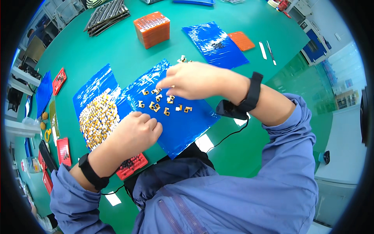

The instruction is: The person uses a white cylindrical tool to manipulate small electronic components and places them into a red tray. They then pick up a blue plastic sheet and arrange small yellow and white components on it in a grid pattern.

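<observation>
Several small yellow and white parts (161,102) lie loose on a blue plastic sheet (183,128) in front of me. My right hand (191,80) hovers over them, fingers bent down toward the parts near its fingertips; whether it pinches one I cannot tell. My left hand (136,132) rests curled at the sheet's near left edge, knuckles up, and nothing shows in it. A big heap of the same parts (97,119) covers a second blue sheet (91,87) to the left. Both wrists wear black straps.
The table (117,50) is green. An orange stack of trays (152,29), dark trays (107,15), another blue sheet (214,45) with an orange tray (241,41), and tweezers (270,52) lie farther off. Red trays (132,165) sit near my left forearm.
</observation>
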Available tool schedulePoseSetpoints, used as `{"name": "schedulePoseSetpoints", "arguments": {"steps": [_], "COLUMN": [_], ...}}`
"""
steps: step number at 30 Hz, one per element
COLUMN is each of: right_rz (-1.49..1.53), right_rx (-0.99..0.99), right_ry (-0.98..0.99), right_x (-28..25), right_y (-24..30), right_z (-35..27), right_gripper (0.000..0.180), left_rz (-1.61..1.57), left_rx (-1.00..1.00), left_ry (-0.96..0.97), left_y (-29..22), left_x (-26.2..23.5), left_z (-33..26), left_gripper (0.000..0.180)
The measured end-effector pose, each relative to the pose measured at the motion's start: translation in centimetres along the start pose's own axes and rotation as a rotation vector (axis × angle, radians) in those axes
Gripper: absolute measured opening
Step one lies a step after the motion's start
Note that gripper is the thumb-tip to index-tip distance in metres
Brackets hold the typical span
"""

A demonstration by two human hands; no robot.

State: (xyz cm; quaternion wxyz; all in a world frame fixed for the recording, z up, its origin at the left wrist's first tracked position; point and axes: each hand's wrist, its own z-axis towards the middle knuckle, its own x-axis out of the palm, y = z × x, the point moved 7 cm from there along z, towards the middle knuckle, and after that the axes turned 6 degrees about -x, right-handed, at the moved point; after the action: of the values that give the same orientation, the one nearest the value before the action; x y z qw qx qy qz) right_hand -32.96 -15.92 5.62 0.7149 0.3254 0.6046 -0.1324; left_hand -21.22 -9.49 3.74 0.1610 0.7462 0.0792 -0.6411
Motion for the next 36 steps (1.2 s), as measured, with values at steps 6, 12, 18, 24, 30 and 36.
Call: {"name": "schedulePoseSetpoints", "arguments": {"steps": [6, 12, 18, 24, 30, 36], "right_rz": [0.121, 0.134, 0.124, 0.178, 0.184, 0.078], "right_rx": [0.359, 0.374, 0.412, 0.441, 0.431, 0.399], "right_ry": [-0.050, 0.023, 0.033, -0.009, -0.031, -0.008], "right_x": [-3.6, -0.8, 1.4, 1.9, 1.0, 1.5], "right_y": [-6.9, -8.1, -9.4, -10.2, -9.8, -9.8], "right_z": [-5.2, -6.0, -4.5, -5.1, -5.8, -6.0], "right_gripper": [0.025, 0.027, 0.026, 0.020, 0.016, 0.013], "left_rz": [-0.263, -0.516, -0.536, -0.554, -0.583, -0.610], "left_rx": [-0.090, -0.281, -0.304, -0.338, -0.341, -0.253], "left_ry": [-0.099, 0.044, -0.046, -0.043, -0.099, -0.148], "left_y": [2.1, 8.0, 9.0, 7.8, 7.1, 6.8], "left_x": [-4.9, -7.3, -4.5, -0.6, 0.5, 1.0], "left_z": [-0.8, 3.4, 10.9, 15.9, 16.9, 17.2], "left_gripper": [0.017, 0.021, 0.019, 0.023, 0.022, 0.016]}}
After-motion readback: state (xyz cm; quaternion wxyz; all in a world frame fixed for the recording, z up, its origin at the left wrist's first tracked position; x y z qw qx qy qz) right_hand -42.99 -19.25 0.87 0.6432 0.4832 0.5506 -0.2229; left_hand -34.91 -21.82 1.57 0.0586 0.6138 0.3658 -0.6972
